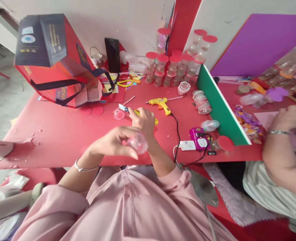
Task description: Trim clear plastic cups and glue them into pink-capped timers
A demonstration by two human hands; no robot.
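Observation:
My left hand (116,142) is closed around a small clear plastic container (138,143), held just above the near edge of the red table (62,134). Just beyond it, my right hand (144,120) grips a yellow utility knife (127,109) whose blade points left. The knife tip lies close to a clear round lid (119,114) on the table. Two red paper circles (91,110) lie left of the lid.
A yellow glue gun (161,103) lies behind my hands, its black cord running to a white plug (187,145) and a pink device (199,137). Red-lidded jars (174,65), a red gift bag (54,60), a phone (112,54) and a green board (220,107) stand around. A co-worker's hand (287,118) works at right.

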